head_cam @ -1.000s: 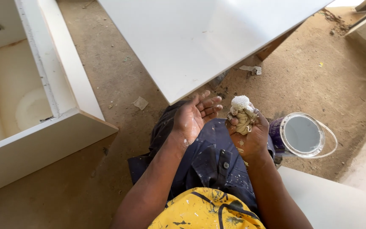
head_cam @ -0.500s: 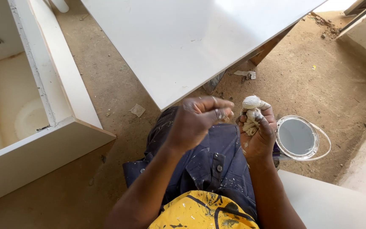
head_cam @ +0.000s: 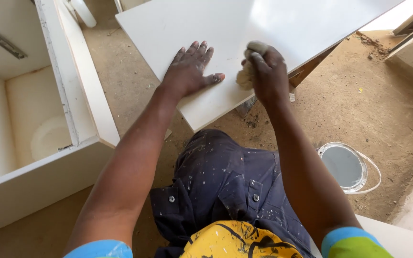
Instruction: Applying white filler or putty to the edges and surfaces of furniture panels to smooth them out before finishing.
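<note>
A large white flat panel [head_cam: 244,33] lies raised above a dusty floor in front of me. My left hand [head_cam: 190,69] rests flat on the panel near its front edge, fingers spread, holding nothing. My right hand [head_cam: 268,71] is closed around a wadded beige rag [head_cam: 245,77] and presses it against the panel's surface just right of the left hand. Below my arms I see my paint-spattered dark trousers [head_cam: 225,186].
A white open cabinet box [head_cam: 48,167] with a drawer rail stands at the left. A small clear bucket of pale paint [head_cam: 345,166] sits on the dirt floor at the right. Another white board [head_cam: 402,239] lies at the bottom right, and wood scraps sit under the panel.
Both hands have moved up from over my lap onto the white panel. The left hand went from curled in the air to flat on the board; the rag now touches the surface.
</note>
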